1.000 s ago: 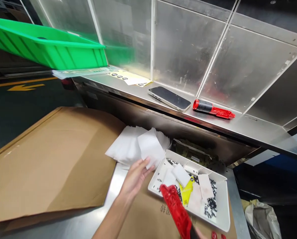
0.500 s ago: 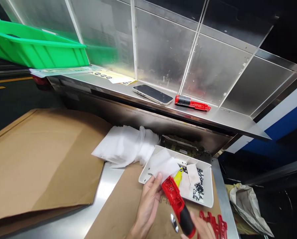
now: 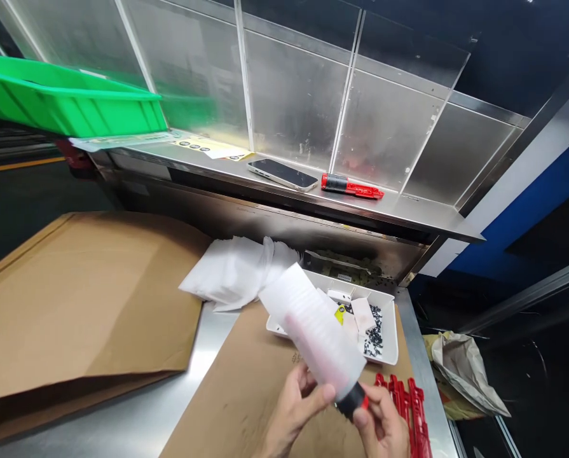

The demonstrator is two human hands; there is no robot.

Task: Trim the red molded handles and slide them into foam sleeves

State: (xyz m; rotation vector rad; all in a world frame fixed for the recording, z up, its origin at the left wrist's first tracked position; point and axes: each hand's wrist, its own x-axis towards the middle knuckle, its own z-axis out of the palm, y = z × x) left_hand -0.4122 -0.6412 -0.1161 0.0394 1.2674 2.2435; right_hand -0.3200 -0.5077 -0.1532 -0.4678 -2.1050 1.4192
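A white foam bag [image 3: 313, 327] is sleeved over most of a red-and-black plastic housing [image 3: 349, 402]; red shows faintly through it, and the black end sticks out at the bottom. My left hand [image 3: 297, 410] pinches the bag near its mouth, thumb on top. At the exposed end, my right hand [image 3: 383, 420] grips the housing between thumb and fingers. Just right of that hand lie several red plastic pieces [image 3: 415, 407] in a row. Behind the bag is a white tray [image 3: 391, 346] with small black parts, pale slips and a yellow label.
A stack of white foam bags [image 3: 227, 270] lies beside a large cardboard box [image 3: 93, 292]. On the metal ledge rest a phone [image 3: 284, 174] and another red-and-black housing [image 3: 351, 186]. A green bin [image 3: 107, 111] stands at far left. Cardboard [image 3: 236, 381] covers part of the bench.
The red-and-black housing, bare before, is now mostly inside the white foam bag. Both hands have come closer together around the bag's mouth. The view has shifted slightly.
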